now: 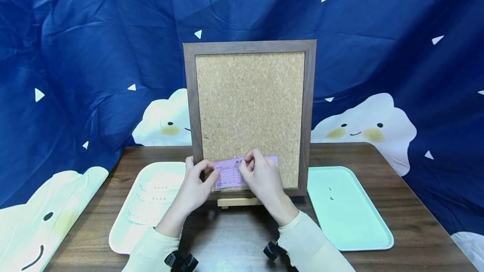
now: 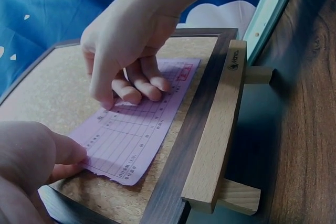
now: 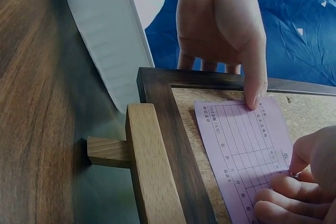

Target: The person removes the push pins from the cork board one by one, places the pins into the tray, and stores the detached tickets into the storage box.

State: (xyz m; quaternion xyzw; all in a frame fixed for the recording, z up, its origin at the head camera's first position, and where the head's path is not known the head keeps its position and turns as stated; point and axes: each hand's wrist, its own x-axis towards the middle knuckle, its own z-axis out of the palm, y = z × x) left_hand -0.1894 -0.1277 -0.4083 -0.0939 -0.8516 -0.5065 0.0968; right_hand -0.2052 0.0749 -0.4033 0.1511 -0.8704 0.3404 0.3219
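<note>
A purple printed receipt slip [image 1: 227, 174] lies against the lower part of a framed cork board [image 1: 251, 104]. My left hand [image 1: 198, 181] pinches the slip's left edge between thumb and finger, with other fingers behind the frame in the right wrist view. Over the slip's upper middle, my right hand [image 1: 262, 175] pinches a tiny metallic pin [image 3: 295, 175] between thumb and forefinger, right at the paper. Its remaining fingers curl close over the slip, as the left wrist view shows. A red stamp mark [image 2: 184, 72] is printed near the slip's far end.
A wooden easel ledge [image 2: 218, 129] supports the board from below. Left of it, a white tray [image 1: 122, 238] holds pale printed slips [image 1: 151, 205]. On the right stands a mint-green tray [image 1: 355, 221] with small metallic bits [image 1: 331, 198]. Behind hangs a blue cloth [image 1: 113, 24].
</note>
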